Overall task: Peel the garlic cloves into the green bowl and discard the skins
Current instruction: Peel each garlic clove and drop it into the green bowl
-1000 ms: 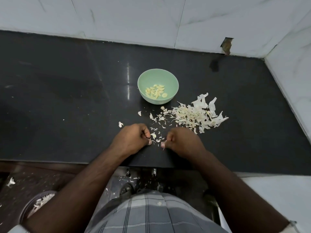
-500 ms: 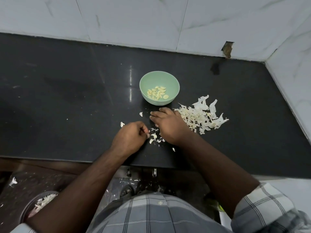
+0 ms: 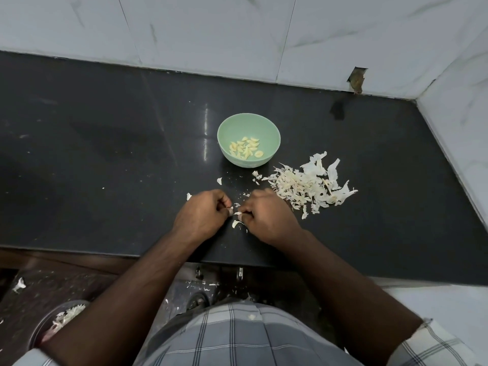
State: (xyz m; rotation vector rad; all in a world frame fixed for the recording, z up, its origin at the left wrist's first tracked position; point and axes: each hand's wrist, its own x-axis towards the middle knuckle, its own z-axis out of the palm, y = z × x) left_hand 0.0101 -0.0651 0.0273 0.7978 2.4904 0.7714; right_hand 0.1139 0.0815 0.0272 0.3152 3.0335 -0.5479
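Papery clove pinched between both hands, head view, peeling under way.

I read the garlic clove (image 3: 238,213) as lying crosswise, long axis left-to-right, between my left hand (image 3: 202,216) and right hand (image 3: 266,216); both grips are curled tight on it, just above the tabletop (image 3: 105,159). Green bowl (image 3: 273,133) with peeled cloves sits straight ahead, nearer the right hand; skins pile (image 3: 306,186) lies right.

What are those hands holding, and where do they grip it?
A garlic clove, pinched at its ends between the left hand and right hand.
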